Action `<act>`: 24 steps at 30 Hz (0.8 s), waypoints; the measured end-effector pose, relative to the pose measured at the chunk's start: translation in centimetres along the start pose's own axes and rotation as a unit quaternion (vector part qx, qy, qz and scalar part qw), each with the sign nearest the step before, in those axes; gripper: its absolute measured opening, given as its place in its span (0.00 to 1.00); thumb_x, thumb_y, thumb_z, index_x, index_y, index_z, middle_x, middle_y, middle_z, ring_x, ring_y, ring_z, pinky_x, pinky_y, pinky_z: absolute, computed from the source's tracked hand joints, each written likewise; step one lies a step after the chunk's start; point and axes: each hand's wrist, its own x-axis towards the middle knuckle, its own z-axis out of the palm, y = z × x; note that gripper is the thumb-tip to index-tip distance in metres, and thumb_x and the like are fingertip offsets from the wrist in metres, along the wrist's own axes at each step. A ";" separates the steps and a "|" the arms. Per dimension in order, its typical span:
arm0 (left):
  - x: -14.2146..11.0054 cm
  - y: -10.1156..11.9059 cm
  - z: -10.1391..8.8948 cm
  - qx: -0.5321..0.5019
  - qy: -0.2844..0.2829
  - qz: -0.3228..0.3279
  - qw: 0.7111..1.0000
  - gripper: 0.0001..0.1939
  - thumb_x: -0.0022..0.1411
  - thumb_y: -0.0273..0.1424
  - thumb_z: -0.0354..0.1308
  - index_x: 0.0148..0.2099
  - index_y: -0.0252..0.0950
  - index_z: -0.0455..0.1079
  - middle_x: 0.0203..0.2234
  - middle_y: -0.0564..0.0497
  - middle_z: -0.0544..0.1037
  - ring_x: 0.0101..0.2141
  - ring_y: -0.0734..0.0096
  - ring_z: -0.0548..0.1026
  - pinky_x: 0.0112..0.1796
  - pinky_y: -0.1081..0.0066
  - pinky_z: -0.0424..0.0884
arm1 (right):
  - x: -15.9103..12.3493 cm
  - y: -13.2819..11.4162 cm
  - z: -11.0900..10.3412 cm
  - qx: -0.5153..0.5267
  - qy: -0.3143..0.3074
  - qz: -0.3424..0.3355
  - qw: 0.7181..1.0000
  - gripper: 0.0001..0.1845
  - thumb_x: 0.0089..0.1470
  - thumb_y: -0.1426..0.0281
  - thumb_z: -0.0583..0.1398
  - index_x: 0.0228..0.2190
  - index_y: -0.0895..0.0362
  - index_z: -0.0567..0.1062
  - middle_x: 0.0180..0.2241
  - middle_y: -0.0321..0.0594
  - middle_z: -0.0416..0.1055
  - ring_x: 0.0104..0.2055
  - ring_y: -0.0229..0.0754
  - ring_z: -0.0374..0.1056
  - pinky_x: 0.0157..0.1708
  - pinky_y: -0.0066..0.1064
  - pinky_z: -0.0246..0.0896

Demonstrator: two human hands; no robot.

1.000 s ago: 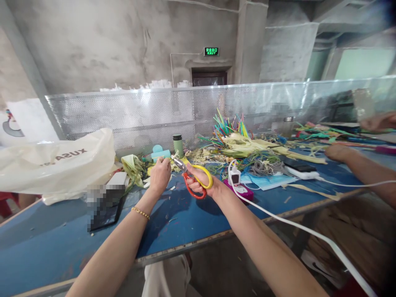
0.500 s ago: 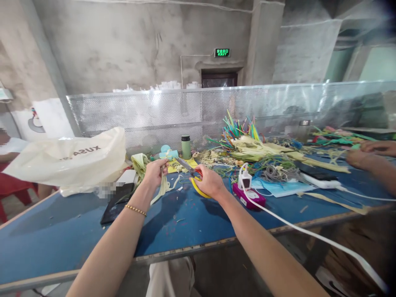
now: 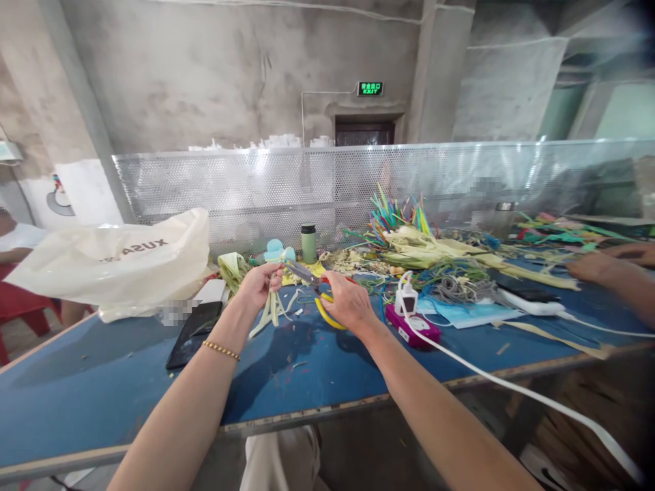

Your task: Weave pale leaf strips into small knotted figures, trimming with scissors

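Observation:
Pale strips of dried husk [image 3: 275, 308] hang from my left hand [image 3: 260, 285], whose fingers are pinched closed on their upper part. My right hand [image 3: 348, 300] is wrapped round the handles of scissors [image 3: 303, 273] with one red and one yellow loop. The blades point left, their tips close to my left fingers and the top of the strips. Whether the tips touch the strips I cannot tell. Behind the hands are a yellow sheet [image 3: 294, 276] and a light-blue object [image 3: 279, 251], partly hidden.
On the blue table [image 3: 301, 382] lie a tablet [image 3: 194, 334], a plastic bag [image 3: 117, 262], a green bottle [image 3: 308, 243], a husk pile [image 3: 409, 239] and a purple power strip [image 3: 409, 327] with a white cable [image 3: 491, 382]. A co-worker's hands [image 3: 604, 262] are at right.
The view has swung left. My left hand has turned, and the hanging strips show more clearly. My right hand has turned over on the scissors, which stay near the left fingers.

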 end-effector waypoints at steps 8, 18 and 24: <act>0.1 -0.1 -0.1 0.012 -0.005 0.004 1.000 0.06 0.56 0.18 0.50 0.29 0.29 0.65 0.15 0.55 0.63 0.11 0.85 0.57 0.11 0.82 0.52 | 0.0 -0.2 -0.4 -0.033 -0.010 -0.005 0.999 0.21 0.55 0.66 0.59 0.50 0.54 0.69 0.47 0.45 0.72 0.47 0.46 0.69 0.40 0.30 0.61; -0.2 0.0 0.2 0.015 0.006 -0.002 1.000 0.08 0.57 0.18 0.50 0.26 0.31 0.62 0.14 0.55 0.63 0.11 0.85 0.56 0.11 0.81 0.51 | 0.0 -0.1 -0.2 -0.028 -0.002 -0.018 0.999 0.22 0.54 0.66 0.59 0.51 0.55 0.68 0.49 0.45 0.71 0.49 0.47 0.69 0.42 0.30 0.62; 0.0 -0.1 0.1 0.034 0.014 0.023 0.999 0.06 0.55 0.19 0.52 0.26 0.30 0.64 0.14 0.55 0.64 0.11 0.85 0.56 0.12 0.81 0.51 | 0.1 0.0 -0.2 -0.028 0.001 -0.017 0.999 0.22 0.53 0.66 0.59 0.50 0.54 0.68 0.48 0.45 0.72 0.49 0.47 0.69 0.41 0.30 0.62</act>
